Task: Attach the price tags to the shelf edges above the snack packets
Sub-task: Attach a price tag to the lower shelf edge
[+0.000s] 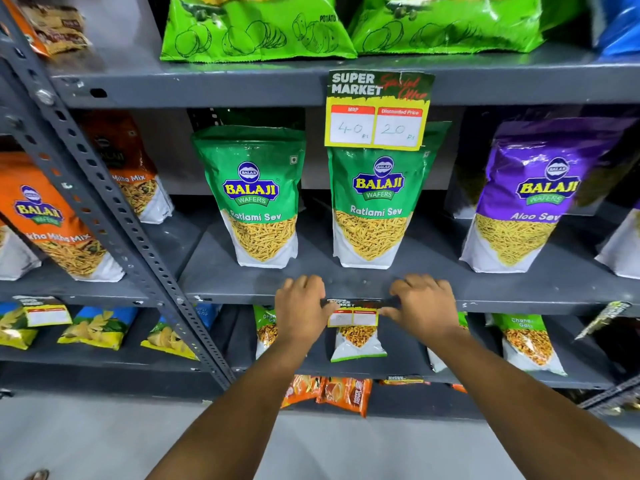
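A yellow and black price tag (352, 314) hangs against the front edge of the grey shelf (225, 294) that carries the green Ratlami Sev packets (372, 209). My left hand (301, 306) pinches the tag's top left corner against the edge. My right hand (424, 306) presses the top right corner. Below the tag stands a small green snack packet (356, 341). Another price tag (377, 109), marked 40 and 20, is fixed on the shelf edge above, over the right Ratlami Sev packet.
A purple Aloo Sev packet (523, 199) stands to the right, orange mix packets (52, 223) to the left beyond a slotted grey upright (114, 216). Green crisp bags (256, 26) fill the top shelf. A further tag (46, 311) hangs lower left.
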